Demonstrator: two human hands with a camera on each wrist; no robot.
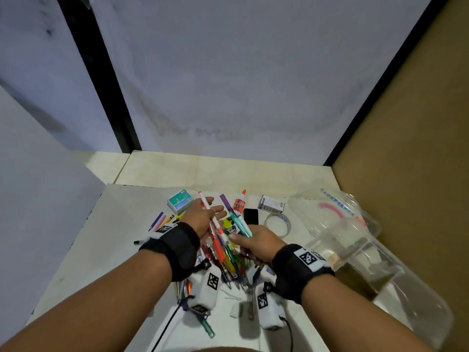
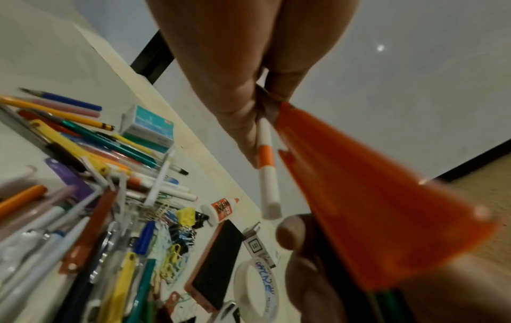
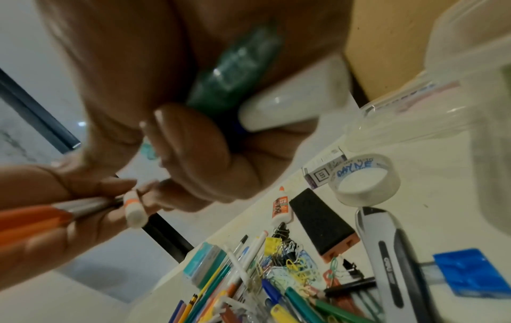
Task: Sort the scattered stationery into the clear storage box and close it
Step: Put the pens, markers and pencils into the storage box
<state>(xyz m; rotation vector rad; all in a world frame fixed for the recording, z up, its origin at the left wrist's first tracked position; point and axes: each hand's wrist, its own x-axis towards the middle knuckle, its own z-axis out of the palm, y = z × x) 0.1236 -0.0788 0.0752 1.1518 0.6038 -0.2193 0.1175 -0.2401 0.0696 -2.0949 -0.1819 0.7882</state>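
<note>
Above the pile of pens and clips [image 1: 229, 260] on the white table, my left hand [image 1: 212, 212] holds a bundle of pens across its palm. In that bundle are a white and orange marker [image 2: 266, 166] and an orange pen [image 2: 373, 207], pinned by the thumb [image 2: 293, 233]. Just to the right, my right hand [image 1: 243, 238] grips a few pens, among them a green one [image 3: 237, 72] and a white one [image 3: 290, 102]; a purple-capped one [image 1: 225, 203] sticks out forward. The clear storage box [image 1: 368, 265] stands open at the right, its lid [image 1: 330, 212] lying behind it.
On the table beyond the hands lie a teal staples box [image 1: 180, 201], a glue bottle [image 1: 239, 203], a black eraser block [image 1: 251, 216], a small carton [image 1: 271, 204] and a tape roll [image 1: 278, 223]. Pencils [image 1: 160, 221] lie at the left. A brown wall stands close behind the box.
</note>
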